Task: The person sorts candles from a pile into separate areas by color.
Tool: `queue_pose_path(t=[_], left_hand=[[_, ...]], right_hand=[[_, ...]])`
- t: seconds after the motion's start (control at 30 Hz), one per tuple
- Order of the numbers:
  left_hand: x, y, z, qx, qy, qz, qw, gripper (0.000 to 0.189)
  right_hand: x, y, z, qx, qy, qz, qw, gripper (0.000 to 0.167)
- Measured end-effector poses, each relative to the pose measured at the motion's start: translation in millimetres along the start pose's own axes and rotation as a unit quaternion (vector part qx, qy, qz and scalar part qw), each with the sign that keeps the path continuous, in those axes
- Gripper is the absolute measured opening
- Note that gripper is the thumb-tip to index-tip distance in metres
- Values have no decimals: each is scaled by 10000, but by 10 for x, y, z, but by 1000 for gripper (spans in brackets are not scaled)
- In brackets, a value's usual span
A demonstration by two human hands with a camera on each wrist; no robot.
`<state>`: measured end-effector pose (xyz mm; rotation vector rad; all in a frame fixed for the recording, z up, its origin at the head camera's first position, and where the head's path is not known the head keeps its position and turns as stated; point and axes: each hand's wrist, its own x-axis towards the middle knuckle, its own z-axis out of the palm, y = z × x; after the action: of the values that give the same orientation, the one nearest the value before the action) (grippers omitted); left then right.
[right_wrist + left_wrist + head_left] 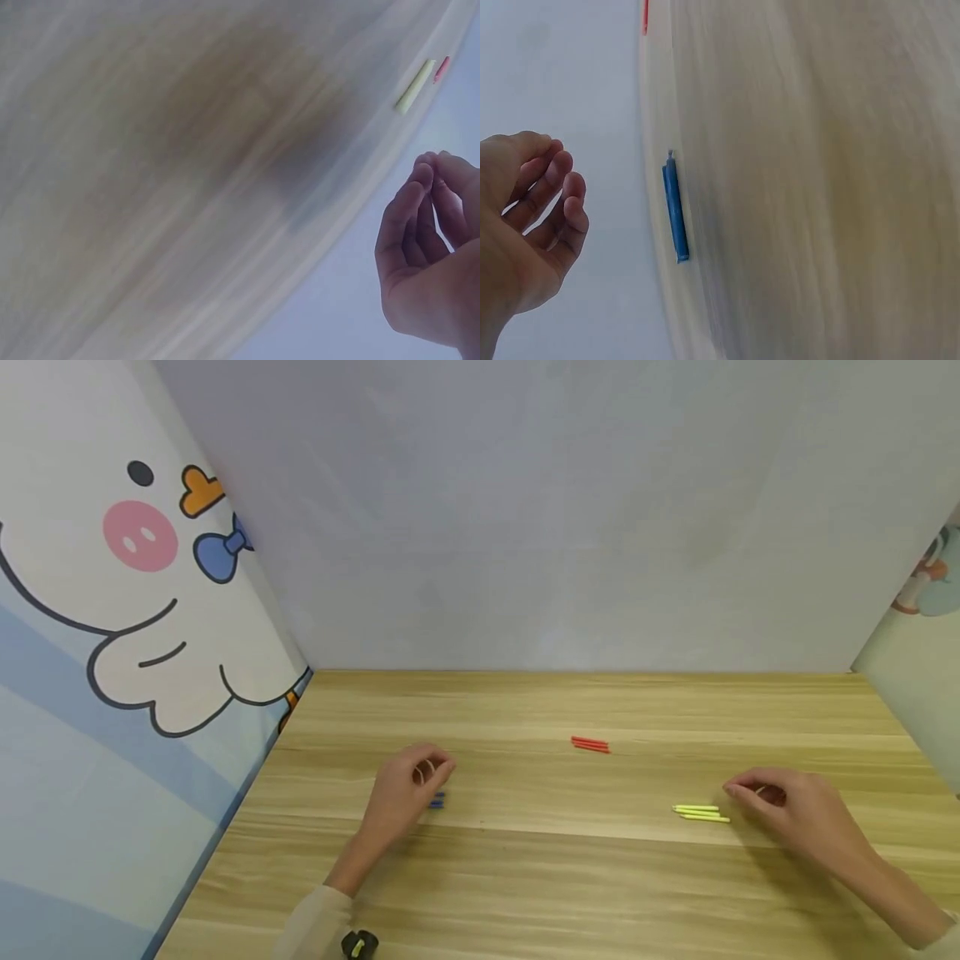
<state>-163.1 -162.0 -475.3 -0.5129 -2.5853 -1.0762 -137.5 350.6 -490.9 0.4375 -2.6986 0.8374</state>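
My left hand (408, 793) hovers over the wooden table with fingers loosely curled and nothing visible in them. It partly hides several slim blue candles (437, 801); in the left wrist view the blue candles (675, 210) lie side by side, a wick showing at one end, apart from the hand (540, 217). To the right, my right hand (795, 814) is held just beside a small group of yellow candles (701, 813), thumb and fingertips close together. Nothing shows between those fingers in the right wrist view, where the yellow candles (415, 88) lie beyond the hand (427, 240).
A small group of red candles (590, 744) lies farther back on the wooden table (525, 877), between the two hands. A plain pale wall (570, 527) rises behind the table. A cartoon-printed panel (150, 627) borders its left side. A black device (360, 945) sits by the left sleeve.
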Motion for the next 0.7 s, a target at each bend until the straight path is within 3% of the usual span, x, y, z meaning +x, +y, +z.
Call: queue_pose_path(t=[0.2,0.43,0.53,0.7], left_hand=[[-48,-113,-98,522,334,370,9974,4],[-111,-241,-207,1125,603,456,9908,4],[-106,-310,-264,1443,727,635,9848,5],[-78,-450,-385,2108,935,1273,9647,11]], right_hand=[[-26,49,-29,-33,273,-204,9994,4],[-23,139,-72,-352,691,-444,9960,9],[-4,184,-96,-570,808,-656,9929,9],[4,249,-144,-1004,935,-1042,9850,14]])
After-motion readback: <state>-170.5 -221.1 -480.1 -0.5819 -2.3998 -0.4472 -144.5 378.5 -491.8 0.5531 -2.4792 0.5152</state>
